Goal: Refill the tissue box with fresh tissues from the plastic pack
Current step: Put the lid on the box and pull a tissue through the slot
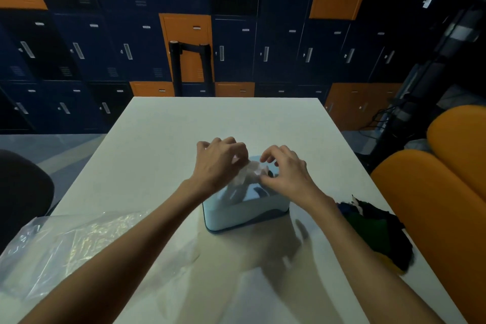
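A light blue plastic tissue box (244,212) sits in the middle of the white table (163,139). The left hand (219,163) and right hand (285,172) both pinch the crumpled white tissue (249,169) sticking out of its top. An empty clear plastic pack (65,242) lies at the left.

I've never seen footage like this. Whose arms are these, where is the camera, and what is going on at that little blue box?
There is no machine here: a person wears one camera on the head, looking forward and down, so their own bare arms reach into view. On the white table stands a pale blue plastic tissue box. The left hand and right hand meet above it, both pinching a crumpled white tissue sticking up from its top. An empty-looking clear plastic bag lies at the left, a dark cloth bundle at the right.
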The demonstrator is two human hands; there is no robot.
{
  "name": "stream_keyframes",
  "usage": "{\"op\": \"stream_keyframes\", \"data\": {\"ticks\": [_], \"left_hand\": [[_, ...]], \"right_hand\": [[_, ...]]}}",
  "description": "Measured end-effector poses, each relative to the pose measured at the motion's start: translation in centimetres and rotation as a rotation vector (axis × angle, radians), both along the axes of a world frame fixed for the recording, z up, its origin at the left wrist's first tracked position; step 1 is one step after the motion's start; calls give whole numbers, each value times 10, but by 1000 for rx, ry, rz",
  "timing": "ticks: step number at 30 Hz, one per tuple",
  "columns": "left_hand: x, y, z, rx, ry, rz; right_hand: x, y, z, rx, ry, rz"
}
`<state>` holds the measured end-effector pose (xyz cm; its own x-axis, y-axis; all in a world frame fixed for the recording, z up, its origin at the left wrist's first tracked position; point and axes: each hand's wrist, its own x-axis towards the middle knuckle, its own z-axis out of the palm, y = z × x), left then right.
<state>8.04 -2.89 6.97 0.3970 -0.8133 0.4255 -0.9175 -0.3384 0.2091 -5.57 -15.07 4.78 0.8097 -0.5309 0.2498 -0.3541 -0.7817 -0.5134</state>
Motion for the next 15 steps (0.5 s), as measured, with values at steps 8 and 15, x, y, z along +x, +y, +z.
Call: {"op": "stream_keyframes", "data": {"ticks": [8,15], "left_hand": [[9,0,1,-33,483,35],[-32,-13,-9,67,-14,212]], "right_hand": [[2,-5,-2,-49,-167,-22],[8,-4,19,82,-170,-25]]}}
